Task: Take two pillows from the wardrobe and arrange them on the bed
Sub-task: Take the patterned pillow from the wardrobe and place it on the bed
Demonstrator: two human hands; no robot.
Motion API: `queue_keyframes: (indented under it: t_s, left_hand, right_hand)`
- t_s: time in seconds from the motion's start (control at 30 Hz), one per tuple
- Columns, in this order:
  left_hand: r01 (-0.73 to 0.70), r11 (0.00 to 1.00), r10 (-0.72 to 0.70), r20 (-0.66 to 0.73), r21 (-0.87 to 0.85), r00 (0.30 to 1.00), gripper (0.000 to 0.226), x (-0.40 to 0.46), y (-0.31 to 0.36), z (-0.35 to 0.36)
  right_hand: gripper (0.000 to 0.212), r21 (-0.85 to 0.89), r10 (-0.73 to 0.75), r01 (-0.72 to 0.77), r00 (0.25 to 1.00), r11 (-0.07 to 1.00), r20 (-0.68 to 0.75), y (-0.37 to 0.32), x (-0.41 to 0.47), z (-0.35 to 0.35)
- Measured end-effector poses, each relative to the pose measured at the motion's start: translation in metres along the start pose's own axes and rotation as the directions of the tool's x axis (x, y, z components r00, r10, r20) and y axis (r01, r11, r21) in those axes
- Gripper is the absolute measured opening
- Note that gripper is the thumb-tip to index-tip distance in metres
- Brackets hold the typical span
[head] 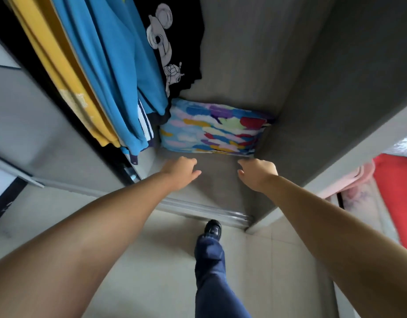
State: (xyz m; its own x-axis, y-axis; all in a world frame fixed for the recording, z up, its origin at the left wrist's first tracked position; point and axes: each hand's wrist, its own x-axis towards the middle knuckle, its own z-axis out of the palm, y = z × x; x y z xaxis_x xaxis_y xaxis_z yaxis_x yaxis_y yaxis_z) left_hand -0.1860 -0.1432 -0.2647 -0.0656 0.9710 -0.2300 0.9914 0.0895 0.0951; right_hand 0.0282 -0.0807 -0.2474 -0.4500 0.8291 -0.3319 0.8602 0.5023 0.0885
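The wardrobe (312, 88) is open, its walls grey. Yellow, blue and black clothes (101, 72) hang on its left side. A colourful pillow (211, 129) lies on the wardrobe floor, against the back and right walls. The left hand (181, 173) and right hand (257, 173) reach just in front of the pillow, fingers loosely curled, holding nothing.
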Motion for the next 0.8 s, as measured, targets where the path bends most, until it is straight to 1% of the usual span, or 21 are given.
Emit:
queue_keyframes:
  t_s: [0.07, 0.13, 0.2, 0.3, 0.4, 0.47, 0.5, 0.6, 0.67, 0.8]
  left_hand:
    - [0.0, 1.0, 0.0, -0.036, -0.013, 0.999, 0.043, 0.049, -0.013, 0.0]
    - [-0.022, 1.0, 0.022, -0.006, -0.013, 1.0, 0.044, 0.101, -0.019, -0.001]
    - [-0.056, 0.998, 0.056, 0.028, 0.004, 0.998, 0.044, 0.154, -0.024, 0.003]
    - [-0.05, 0.999, 0.05, 0.031, 0.008, 0.998, 0.041, 0.228, -0.04, 0.015]
    - [-0.018, 1.0, 0.016, 0.075, 0.021, 0.997, 0.042, 0.293, -0.059, 0.036]
    - [-0.034, 0.999, 0.031, 0.093, 0.04, 0.995, 0.045, 0.333, -0.074, 0.056]
    - [-0.058, 0.996, 0.053, 0.078, 0.064, 0.996, 0.047, 0.355, -0.08, 0.067]
    - [-0.112, 0.98, 0.109, 0.026, 0.162, 0.994, 0.059, 0.423, -0.095, 0.101]
    - [-0.101, 0.978, 0.106, -0.015, 0.181, 0.994, 0.068, 0.468, -0.103, 0.12]
    - [-0.11, 0.967, 0.13, -0.074, 0.23, 0.989, 0.083, 0.538, -0.124, 0.148]
  right_hand:
    - [0.04, 0.048, 0.011, -0.01, 1.0, 0.999, -0.013, 0.008, 0.05, -0.005]
    - [0.04, 0.08, 0.019, -0.02, 1.0, 0.997, 0.01, 0.018, 0.096, -0.01]
    - [0.039, 0.04, -0.013, 0.013, 1.0, 0.999, 0.017, 0.028, 0.145, -0.008]
    - [0.037, 0.003, -0.031, 0.031, 0.999, 1.0, 0.019, 0.039, 0.226, -0.008]
    - [0.036, 0.05, -0.016, 0.013, 0.998, 0.999, 0.059, 0.047, 0.298, 0.009]
    - [0.037, 0.075, -0.006, 0.0, 0.996, 0.997, 0.086, 0.051, 0.341, 0.029]
    - [0.039, 0.073, 0.001, -0.008, 0.996, 0.997, 0.092, 0.053, 0.362, 0.041]
    - [0.049, 0.071, 0.019, -0.025, 0.996, 0.997, 0.088, 0.065, 0.423, 0.077]
    - [0.061, 0.071, 0.043, -0.047, 0.998, 0.996, 0.051, 0.073, 0.463, 0.096]
    - [0.082, -0.002, 0.058, -0.058, 0.993, 0.998, -0.102, 0.09, 0.533, 0.121]
